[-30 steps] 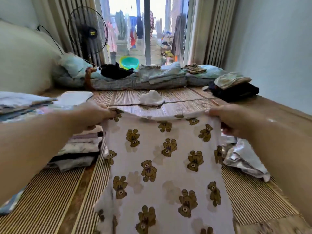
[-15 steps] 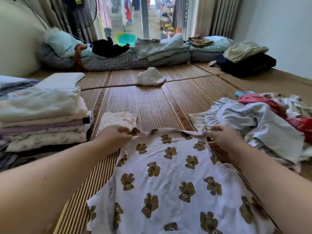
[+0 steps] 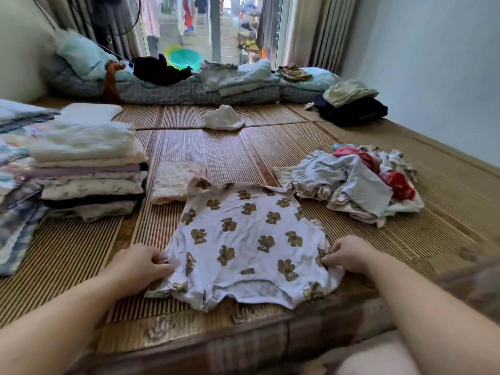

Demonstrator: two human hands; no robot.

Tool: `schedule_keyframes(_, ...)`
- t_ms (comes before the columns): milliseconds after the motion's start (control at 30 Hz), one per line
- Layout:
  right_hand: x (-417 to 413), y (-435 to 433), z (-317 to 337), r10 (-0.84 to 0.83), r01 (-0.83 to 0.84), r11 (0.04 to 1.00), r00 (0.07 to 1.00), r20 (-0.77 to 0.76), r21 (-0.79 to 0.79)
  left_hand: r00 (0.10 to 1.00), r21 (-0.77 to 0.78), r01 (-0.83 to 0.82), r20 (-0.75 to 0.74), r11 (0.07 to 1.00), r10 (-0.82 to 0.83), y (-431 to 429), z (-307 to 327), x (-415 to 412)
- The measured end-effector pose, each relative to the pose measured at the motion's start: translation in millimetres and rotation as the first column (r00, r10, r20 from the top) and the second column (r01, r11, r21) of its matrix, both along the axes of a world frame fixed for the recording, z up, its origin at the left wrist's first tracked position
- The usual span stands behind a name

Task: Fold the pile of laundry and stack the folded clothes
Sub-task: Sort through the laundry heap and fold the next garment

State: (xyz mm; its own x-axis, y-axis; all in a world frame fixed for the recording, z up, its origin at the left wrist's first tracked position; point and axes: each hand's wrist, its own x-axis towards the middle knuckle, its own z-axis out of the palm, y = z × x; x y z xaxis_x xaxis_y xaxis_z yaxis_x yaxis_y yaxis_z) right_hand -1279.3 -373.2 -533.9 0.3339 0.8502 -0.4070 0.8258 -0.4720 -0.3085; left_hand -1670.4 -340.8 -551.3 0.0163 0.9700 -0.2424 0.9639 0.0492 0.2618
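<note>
Bear-print top (image 3: 243, 234) lying spread flat on the woven mat (image 3: 216, 150), white with brown teddy bears, wrinkled near edge reaching the mat's patterned border. Left hand (image 3: 140, 262) pinching the cloth at its near left side; right hand (image 3: 349, 255) pinching the near right side likewise. Folded stack (image 3: 89, 171) standing to the left, small folded piece (image 3: 173, 182) lying under the top's far left corner, unfolded pile (image 3: 357, 185) sitting close on the right. Bare mat stretching beyond the far edge.
</note>
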Motion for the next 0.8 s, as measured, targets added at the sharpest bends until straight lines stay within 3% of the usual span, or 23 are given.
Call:
schedule_keyframes(67, -7, -5, -4, -0.077, 0.095, 0.988, 0.986, -0.149, 0.12, 0.982, 0.078, -0.104, 0.167, 0.991, 0.09, -8, 0, -3)
schedule_keyframes(133, -11, -5, -2, -0.156, 0.274, 0.935, 0.887, -0.435, 0.225, 0.915, 0.13, -0.249, 0.356, 0.96, 0.19, -10, 5, -10)
schedule_keyframes(233, -13, -5, 3, -0.215, 0.479, 0.871, 0.57, -0.793, 0.108, 0.762, 0.002, -0.368, 0.575, 0.93, 0.3, -12, 9, -23)
schedule_keyframes(267, -13, -4, 4, -0.231, 0.492, 0.869, 0.502, -0.833, 0.056, 0.697, -0.075, -0.389, 0.628, 0.918, 0.347, -12, 7, -26)
schedule_keyframes(333, -16, 0, 4, -0.28, 0.495, 0.869, 0.463, -0.841, -0.017, 0.581, -0.184, -0.43, 0.693, 0.884, 0.427, -9, 2, -31)
schedule_keyframes(400, -18, 5, 5, -0.308, 0.497, 0.867, 0.476, -0.824, -0.037, 0.5, -0.245, -0.439, 0.733, 0.864, 0.462, -5, 1, -32)
schedule_keyframes(467, -18, 5, 10, -0.297, 0.456, 0.89, 0.544, -0.785, -0.021, 0.492, -0.255, -0.433, 0.737, 0.865, 0.463, -3, 4, -31)
schedule_keyframes(567, -17, -9, 21, -0.267, 0.306, 0.947, 0.595, -0.758, -0.094, 0.705, -0.106, -0.426, 0.583, 0.898, 0.403, -1, 5, -35)
schedule_keyframes(600, -16, -13, 22, -0.261, 0.278, 0.956, 0.672, -0.693, -0.09, 0.778, -0.045, -0.408, 0.505, 0.912, 0.374, -1, 4, -38)
schedule_keyframes(667, -9, -11, 15, -0.192, 0.224, 0.973, 0.906, -0.377, 0.044, 0.85, 0.026, -0.371, 0.412, 0.928, 0.329, 2, 1, -43)
schedule_keyframes(700, -6, -7, 10, -0.149, 0.174, 0.976, 0.971, -0.188, 0.127, 0.864, 0.032, -0.355, 0.394, 0.934, 0.314, 2, 0, -44)
schedule_keyframes(733, -5, -3, 4, -0.119, 0.129, 0.976, 0.991, -0.068, 0.173, 0.879, 0.024, -0.334, 0.369, 0.942, 0.302, 1, 0, -43)
schedule_keyframes(800, -9, 6, -6, -0.086, 0.093, 0.981, 0.995, -0.045, 0.173, 0.936, -0.009, -0.253, 0.25, 0.968, 0.247, -3, 1, -37)
